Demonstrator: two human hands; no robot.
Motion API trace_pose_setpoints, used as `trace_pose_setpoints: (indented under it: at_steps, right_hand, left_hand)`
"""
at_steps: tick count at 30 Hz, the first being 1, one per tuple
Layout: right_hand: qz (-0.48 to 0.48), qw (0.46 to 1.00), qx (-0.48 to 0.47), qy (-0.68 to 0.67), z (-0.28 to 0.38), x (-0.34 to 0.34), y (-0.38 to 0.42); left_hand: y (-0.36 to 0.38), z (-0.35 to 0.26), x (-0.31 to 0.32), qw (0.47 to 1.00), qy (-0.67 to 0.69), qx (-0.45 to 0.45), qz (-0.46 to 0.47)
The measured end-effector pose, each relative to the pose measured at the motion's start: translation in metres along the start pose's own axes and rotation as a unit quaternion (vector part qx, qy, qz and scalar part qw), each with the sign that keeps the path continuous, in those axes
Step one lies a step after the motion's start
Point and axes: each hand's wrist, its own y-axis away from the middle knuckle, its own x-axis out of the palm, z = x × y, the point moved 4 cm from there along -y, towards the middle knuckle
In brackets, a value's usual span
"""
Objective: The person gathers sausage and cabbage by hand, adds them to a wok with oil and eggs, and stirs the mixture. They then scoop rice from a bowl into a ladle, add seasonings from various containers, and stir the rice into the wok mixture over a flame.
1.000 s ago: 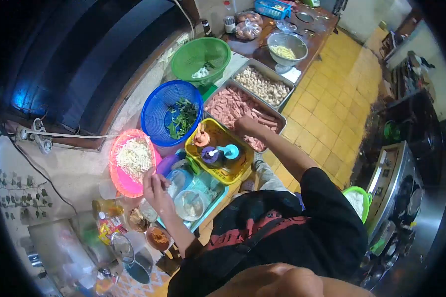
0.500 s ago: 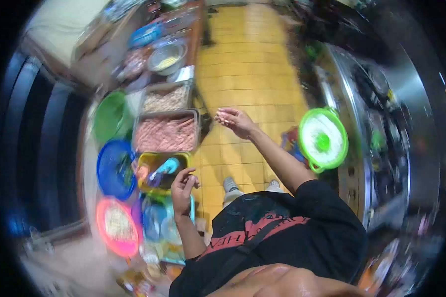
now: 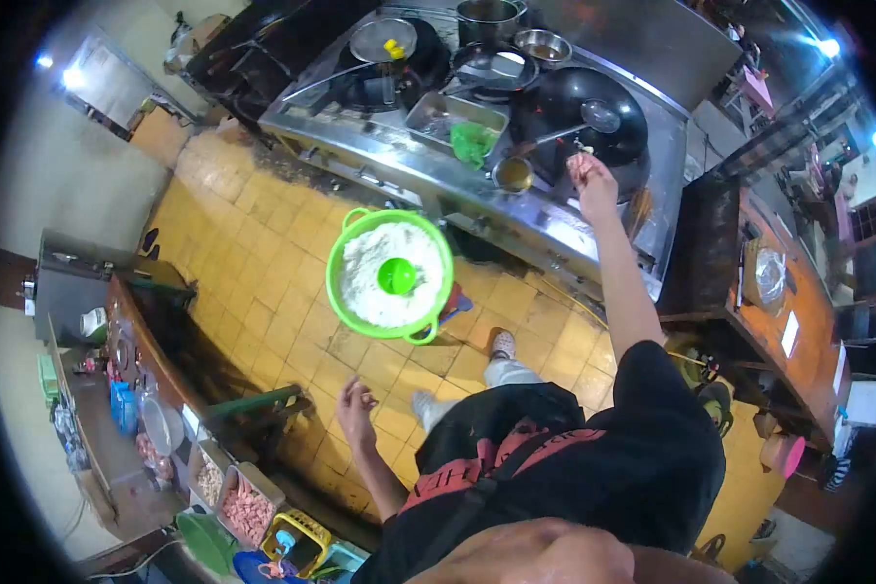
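Right hand (image 3: 593, 183) moved to wok (image 3: 560, 107), one green cup (image 3: 397, 276)

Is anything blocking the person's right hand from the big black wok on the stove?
Nothing visible blocks the right hand; its fingertips appear to be at the near edge of the black wok. A long-handled metal ladle reaches over the wok, just beyond them.

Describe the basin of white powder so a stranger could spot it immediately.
Find the long steel stove, then look just in front of it, over the yellow tiled floor. The round basin has loop handles; unlike the dark pans, it is lime green, with a small green bowl in white powder.
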Motion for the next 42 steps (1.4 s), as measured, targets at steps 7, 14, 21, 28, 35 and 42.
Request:
trace_pose_setpoints:
  at_steps: [7,14,21,28,35,42]
  right_hand:
    - [0.147,0.981,0.107,-0.070,0.005,-0.120,-0.230]
    - [-0.149,0.978,0.123,0.077,-0.006,-0.098,-0.211]
    - [0.006,0.938,0.344,0.044,-0.115,-0.008,-0.102]
    - [-0.108,0.937,0.332,0.010,-0.106,-0.002,-0.125]
    - [-0.062,0.844,0.154,0.510,0.061,-0.139,-0.087]
    - [0.058,0.561,0.041,0.825,0.186,-0.117,-0.021]
  left_hand:
    - [-0.016,-0.004,0.105,0.985,-0.152,-0.070,0.037]
    - [-0.118,-0.018,0.245,0.950,-0.259,-0.001,0.176]
    - [-0.196,-0.011,0.457,0.907,-0.234,0.166,0.307]
    - [-0.191,-0.046,0.513,0.893,-0.167,0.143,0.392]
    - [-0.249,0.019,0.467,0.752,-0.441,0.331,0.360]
    - [-0.256,0.020,0.489,0.725,-0.467,0.293,0.413]
